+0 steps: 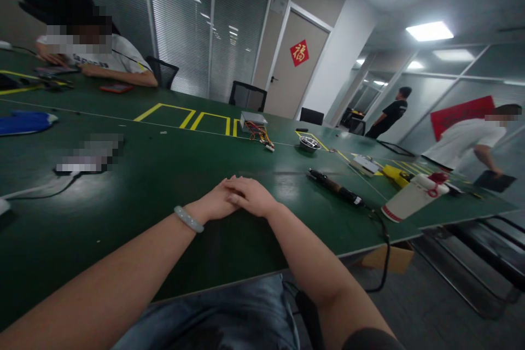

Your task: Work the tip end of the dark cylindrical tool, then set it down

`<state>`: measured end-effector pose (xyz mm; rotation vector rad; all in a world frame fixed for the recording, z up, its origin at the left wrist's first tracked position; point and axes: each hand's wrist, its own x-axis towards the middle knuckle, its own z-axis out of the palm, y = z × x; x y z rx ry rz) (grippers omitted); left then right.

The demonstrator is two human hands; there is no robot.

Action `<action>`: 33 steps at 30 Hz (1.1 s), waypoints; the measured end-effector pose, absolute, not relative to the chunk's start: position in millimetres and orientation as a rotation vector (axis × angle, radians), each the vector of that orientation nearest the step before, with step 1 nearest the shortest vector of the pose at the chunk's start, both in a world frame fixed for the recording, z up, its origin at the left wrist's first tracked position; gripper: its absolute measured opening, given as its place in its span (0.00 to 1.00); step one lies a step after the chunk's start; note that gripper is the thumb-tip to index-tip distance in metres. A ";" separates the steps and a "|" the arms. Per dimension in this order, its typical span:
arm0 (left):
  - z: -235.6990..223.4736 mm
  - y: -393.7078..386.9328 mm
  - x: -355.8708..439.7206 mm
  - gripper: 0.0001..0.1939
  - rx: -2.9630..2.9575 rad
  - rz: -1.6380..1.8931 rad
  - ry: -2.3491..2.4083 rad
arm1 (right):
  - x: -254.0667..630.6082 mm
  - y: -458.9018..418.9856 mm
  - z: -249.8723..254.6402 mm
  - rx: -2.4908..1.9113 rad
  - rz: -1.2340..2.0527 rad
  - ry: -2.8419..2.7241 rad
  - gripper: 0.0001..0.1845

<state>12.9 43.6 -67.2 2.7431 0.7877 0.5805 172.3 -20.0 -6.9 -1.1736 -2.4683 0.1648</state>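
My left hand (215,203) and my right hand (255,197) lie folded together on the green table (164,257), close to its front edge. The right hand crosses over the left, so some of the left fingers are hidden. No object shows in either hand. A pale bangle (188,220) circles my left wrist. To the right of the hands lies a black electric screwdriver (336,188) with its cable. Beyond them are a metal box with colored wires (253,119) and a small metal bowl (309,144).
A white bottle (414,197) stands tilted in view at right, near a yellow tool (396,176) and a grey box (364,165). A blurred-out device (88,154) on a cable and a blue item (27,122) lie left. One person (106,57) sits opposite; two others stand at right.
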 end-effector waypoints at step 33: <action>-38.3 32.2 13.0 0.38 2.696 0.423 0.856 | 330.8 -61.7 -17.8 -2.441 -0.228 -1.308 0.29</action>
